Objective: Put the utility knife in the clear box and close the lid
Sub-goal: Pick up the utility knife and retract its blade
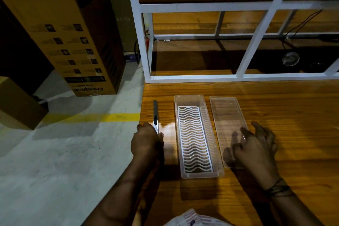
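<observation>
A slim grey utility knife (155,112) lies lengthwise near the left edge of the wooden table (284,134). My left hand (147,141) is closed around its near end. Just right of the knife stands the open clear box (197,101), long and narrow, with a white wavy grid insert on its floor. The clear lid (224,113) lies flat on the table to the right of the box. My right hand (256,145) rests on the lid's near part with fingers spread, holding nothing.
A white metal frame (201,77) with wooden shelves stands on the table just behind the box. Left of the table is grey floor with a yellow line (113,116) and tall cardboard boxes (73,33). The table's left edge runs right beside the knife.
</observation>
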### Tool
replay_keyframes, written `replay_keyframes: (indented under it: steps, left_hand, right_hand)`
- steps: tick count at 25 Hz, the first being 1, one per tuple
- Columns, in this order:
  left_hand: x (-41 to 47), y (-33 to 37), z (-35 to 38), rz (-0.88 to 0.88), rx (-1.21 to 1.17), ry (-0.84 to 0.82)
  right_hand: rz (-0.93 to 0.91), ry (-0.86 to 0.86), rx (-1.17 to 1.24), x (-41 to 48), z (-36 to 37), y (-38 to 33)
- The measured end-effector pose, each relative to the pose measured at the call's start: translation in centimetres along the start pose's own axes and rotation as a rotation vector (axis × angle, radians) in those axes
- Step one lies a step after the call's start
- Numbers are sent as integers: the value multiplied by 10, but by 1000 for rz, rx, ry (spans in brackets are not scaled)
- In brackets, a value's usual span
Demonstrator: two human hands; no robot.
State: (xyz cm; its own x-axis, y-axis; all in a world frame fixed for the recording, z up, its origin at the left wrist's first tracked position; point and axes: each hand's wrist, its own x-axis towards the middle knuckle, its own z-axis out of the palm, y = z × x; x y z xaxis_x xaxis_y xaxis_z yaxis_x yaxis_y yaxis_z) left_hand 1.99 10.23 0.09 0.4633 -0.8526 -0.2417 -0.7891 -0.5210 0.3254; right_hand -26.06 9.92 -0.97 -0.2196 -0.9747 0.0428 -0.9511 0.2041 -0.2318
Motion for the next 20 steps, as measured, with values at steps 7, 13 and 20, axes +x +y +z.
replay_keyframes:
  steps: [7,13,20]
  left_hand:
    - [11,-4,0,-38,-134,-26]
    - [20,-7,5,-49,-183,-27]
    - [28,-10,4,-66,-228,-41]
  right_hand:
    - [-5,-19,24,-2,4,-2]
    - [-13,1,45,-5,7,-4]
    - [-48,8,64,-6,11,-6]
